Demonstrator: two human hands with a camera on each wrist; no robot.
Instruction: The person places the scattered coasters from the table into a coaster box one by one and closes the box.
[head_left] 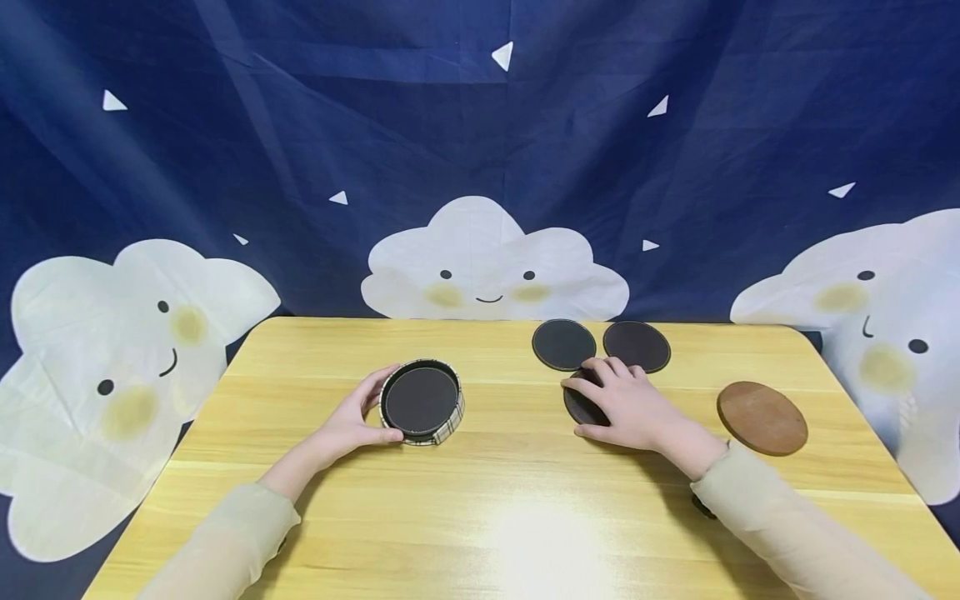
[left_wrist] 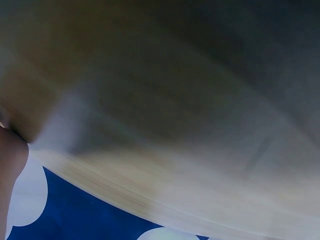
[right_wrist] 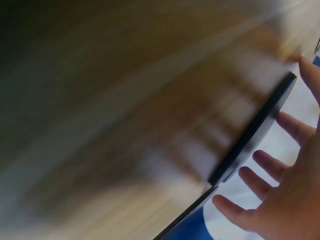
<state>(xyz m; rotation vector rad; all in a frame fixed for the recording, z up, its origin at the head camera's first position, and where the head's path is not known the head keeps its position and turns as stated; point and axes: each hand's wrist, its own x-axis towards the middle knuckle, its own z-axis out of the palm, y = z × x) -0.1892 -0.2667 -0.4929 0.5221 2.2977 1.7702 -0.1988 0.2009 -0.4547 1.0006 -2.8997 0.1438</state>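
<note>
My left hand (head_left: 356, 421) grips a round coaster holder (head_left: 451, 425) with a plaid side, thumb at the near rim and fingers round the far left. A dark round coaster (head_left: 422, 402) lies inside it. Only a bit of that hand shows at the left edge of the left wrist view. To the right, my right hand (head_left: 630, 407) reaches over another dark coaster (head_left: 581, 409), hiding part of it. Its fingers are spread and relaxed in the right wrist view, fingertips right by the dark coaster edges (right_wrist: 252, 127).
Behind the right hand lie two more dark coasters, one black (head_left: 562, 343) and one dark brown (head_left: 641, 343), near the table's back edge. A tan-brown round disc (head_left: 762, 418) lies to the right on the wooden table (head_left: 495, 483). A blue cloud-patterned cloth (head_left: 450, 133) hangs behind.
</note>
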